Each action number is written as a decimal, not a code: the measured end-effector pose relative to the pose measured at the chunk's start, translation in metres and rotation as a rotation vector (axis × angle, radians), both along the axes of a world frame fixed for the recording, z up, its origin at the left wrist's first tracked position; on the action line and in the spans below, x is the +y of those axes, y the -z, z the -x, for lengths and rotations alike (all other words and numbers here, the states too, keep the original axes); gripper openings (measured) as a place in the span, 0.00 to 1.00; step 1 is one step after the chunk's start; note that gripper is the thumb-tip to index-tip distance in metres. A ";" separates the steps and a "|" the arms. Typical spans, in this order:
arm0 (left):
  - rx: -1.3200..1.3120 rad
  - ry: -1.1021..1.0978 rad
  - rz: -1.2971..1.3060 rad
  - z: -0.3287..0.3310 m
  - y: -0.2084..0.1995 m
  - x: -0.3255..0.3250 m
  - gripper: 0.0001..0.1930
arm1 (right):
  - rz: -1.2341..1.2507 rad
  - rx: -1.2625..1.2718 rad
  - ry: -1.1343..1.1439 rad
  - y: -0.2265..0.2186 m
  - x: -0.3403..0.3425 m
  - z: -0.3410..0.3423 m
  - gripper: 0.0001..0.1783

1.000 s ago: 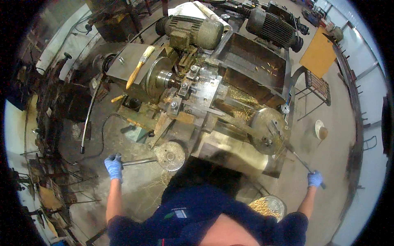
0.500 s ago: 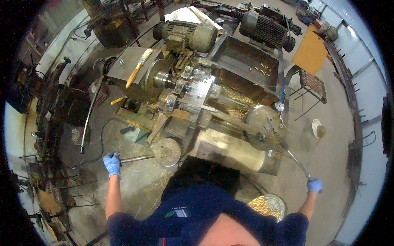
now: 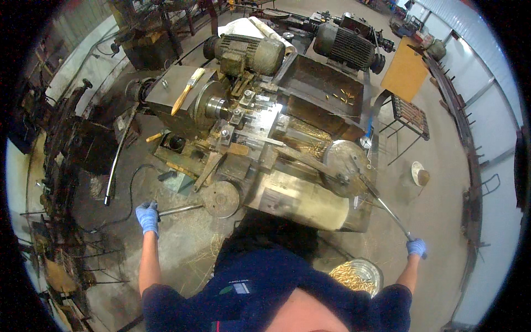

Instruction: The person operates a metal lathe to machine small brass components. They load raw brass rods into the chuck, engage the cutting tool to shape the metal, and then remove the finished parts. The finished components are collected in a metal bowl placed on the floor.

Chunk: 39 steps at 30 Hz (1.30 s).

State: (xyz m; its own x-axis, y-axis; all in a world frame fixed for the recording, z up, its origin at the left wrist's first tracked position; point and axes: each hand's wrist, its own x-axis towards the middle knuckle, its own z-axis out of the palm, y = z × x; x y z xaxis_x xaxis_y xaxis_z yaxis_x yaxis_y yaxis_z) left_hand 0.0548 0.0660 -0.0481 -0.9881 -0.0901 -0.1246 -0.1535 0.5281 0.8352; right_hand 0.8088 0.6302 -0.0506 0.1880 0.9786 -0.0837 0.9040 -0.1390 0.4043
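Observation:
A small lathe-like metal machine stands before me, with a round chuck (image 3: 215,107) and a bright tool slide (image 3: 259,119) beside it. My left hand (image 3: 147,217), in a blue glove, is closed round the outer end of a metal lever (image 3: 181,209) that joins a round steel disc (image 3: 221,200). Out to the right, my gloved right hand (image 3: 417,248) grips the end of a longer lever (image 3: 387,209), which runs to a larger disc (image 3: 344,166). A wooden-handled brush (image 3: 185,95) lies on the machine's headstock cover (image 3: 172,83).
Behind the slide sits a dark metal tray (image 3: 315,83) with several small brass-coloured parts. Two electric motors, one greenish (image 3: 251,54) and one dark (image 3: 348,47), stand farther back. A round pan (image 3: 371,272) of brass-coloured pieces is at lower right. A small metal stand (image 3: 410,119) stands right.
The scene has shifted slightly left and upward in the picture. Both hands keep hold of their levers, and I make out no clear turn of either lever.

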 end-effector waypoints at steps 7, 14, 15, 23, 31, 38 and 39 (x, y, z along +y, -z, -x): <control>0.021 0.054 0.026 0.005 -0.001 -0.004 0.09 | -0.074 0.038 0.002 -0.001 -0.016 0.006 0.15; 0.044 0.327 0.346 0.011 -0.036 0.022 0.12 | -0.041 0.036 -0.002 0.010 -0.011 -0.005 0.15; 0.056 0.348 0.376 0.008 -0.042 0.031 0.12 | -0.074 0.048 -0.020 0.000 -0.021 0.004 0.15; 0.372 0.557 0.615 -0.001 -0.023 0.065 0.10 | -0.041 0.042 0.059 0.014 -0.021 -0.014 0.19; 0.348 0.581 0.586 -0.002 -0.029 0.061 0.11 | 0.016 0.017 0.100 -0.007 -0.041 0.013 0.20; 0.365 0.553 0.605 -0.001 -0.028 0.062 0.12 | -0.021 0.008 0.124 0.006 -0.042 0.000 0.20; 0.338 0.560 0.600 -0.001 -0.029 0.062 0.12 | -0.015 0.001 0.127 0.006 -0.043 0.002 0.20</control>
State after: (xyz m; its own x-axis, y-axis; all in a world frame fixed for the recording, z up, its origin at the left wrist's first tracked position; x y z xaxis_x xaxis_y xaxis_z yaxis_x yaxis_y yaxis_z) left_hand 0.0555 0.1278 -0.0191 -0.8825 0.4608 0.0945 0.4630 0.8155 0.3474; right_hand 0.8066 0.5869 -0.0567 0.3104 0.9481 -0.0693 0.8793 -0.2586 0.4000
